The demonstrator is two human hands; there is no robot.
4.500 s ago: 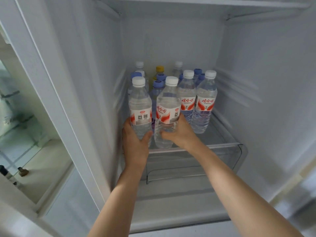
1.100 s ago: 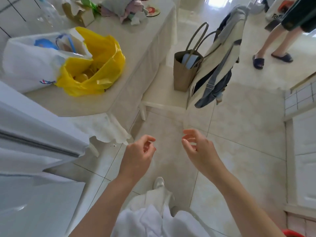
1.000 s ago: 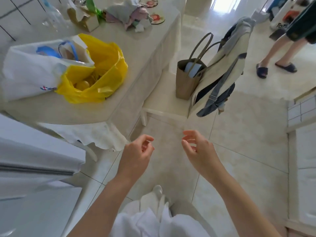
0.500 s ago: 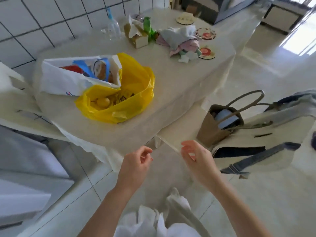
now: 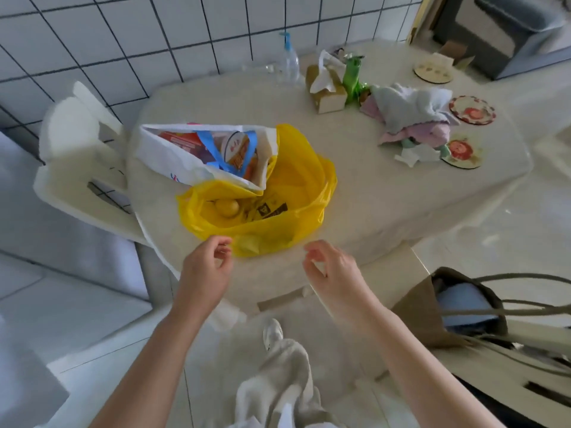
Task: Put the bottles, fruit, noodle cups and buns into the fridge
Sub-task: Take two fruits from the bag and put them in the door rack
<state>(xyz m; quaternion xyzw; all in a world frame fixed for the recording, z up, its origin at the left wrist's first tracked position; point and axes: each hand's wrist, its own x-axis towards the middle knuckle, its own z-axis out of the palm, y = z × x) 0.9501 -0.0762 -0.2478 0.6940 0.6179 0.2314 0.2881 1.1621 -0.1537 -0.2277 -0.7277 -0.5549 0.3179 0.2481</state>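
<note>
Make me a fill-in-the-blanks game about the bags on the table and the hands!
1. The round yellow fruit lies inside the crinkly ______ plastic bag.
2. The white shopping bag with blue handles lies partly on top of the yellow bag and holds a noodle ______ with a round lid.
3. The left hand and the right hand are both holding ______.
4. The clear plastic bottle near the tiled wall has a ______ top.

Missing words: yellow; cup; nothing; blue

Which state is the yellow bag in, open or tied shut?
Open: the yellow bag's mouth gapes, showing a yellow fruit inside.
</note>
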